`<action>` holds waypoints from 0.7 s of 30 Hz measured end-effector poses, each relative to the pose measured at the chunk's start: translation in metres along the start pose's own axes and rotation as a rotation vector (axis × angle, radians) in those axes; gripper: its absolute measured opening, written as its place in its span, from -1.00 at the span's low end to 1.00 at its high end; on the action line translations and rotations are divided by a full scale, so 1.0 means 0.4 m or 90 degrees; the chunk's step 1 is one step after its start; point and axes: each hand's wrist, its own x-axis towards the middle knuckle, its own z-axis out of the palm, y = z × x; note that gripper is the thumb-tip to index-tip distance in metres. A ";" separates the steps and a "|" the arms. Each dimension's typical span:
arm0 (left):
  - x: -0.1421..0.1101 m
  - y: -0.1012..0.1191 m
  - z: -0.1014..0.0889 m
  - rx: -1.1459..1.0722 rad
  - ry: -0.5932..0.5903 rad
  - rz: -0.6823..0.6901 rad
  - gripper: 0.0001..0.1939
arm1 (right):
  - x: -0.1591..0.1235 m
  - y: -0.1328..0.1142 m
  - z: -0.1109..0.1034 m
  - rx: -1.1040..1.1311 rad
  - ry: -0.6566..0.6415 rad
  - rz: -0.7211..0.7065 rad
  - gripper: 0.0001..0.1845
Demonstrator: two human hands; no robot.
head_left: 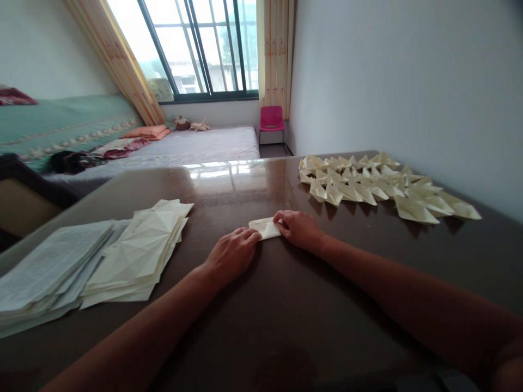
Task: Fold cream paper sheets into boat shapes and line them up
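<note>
1. Folded paper (268, 231), small, pale and flat, lies on the brown table (261, 316), near its middle, between the two hands.
2. Left hand (233, 251) has its fingertips at the left end of this paper; right hand (303, 230) has bent fingers at the right end; both hands touch it, but I cannot tell if they pinch it or only press it down.
3. To the left of the left hand, well apart, lies a stack of cream sheets (141, 245), the top one with many creases; just beside it is a pile of greyish sheets (53, 264).
4. On the far right part of the table are many pointed paper pieces (368, 182), close together in rows.
5. Beyond the table are a bed (212, 142), a pink chair (272, 118) and a window (196, 46) with curtains (276, 60).
</note>
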 end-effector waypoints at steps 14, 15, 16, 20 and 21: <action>0.004 0.024 -0.023 0.059 -0.058 -0.006 -0.64 | -0.084 -0.061 -0.021 -0.150 -0.003 -0.319 -0.43; 0.003 0.023 -0.024 0.059 -0.060 -0.006 -0.62 | -0.090 -0.063 -0.016 -0.157 -0.013 -0.316 -0.35; 0.001 0.022 -0.025 0.059 -0.063 -0.007 -0.61 | -0.094 -0.065 -0.011 -0.165 -0.022 -0.311 -0.30; -0.007 0.014 -0.032 0.070 -0.079 -0.010 -0.60 | -0.102 -0.075 -0.015 -0.205 -0.050 -0.284 -0.28; -0.008 0.011 -0.034 0.074 -0.081 -0.008 -0.61 | -0.104 -0.078 -0.020 -0.215 -0.056 -0.272 -0.28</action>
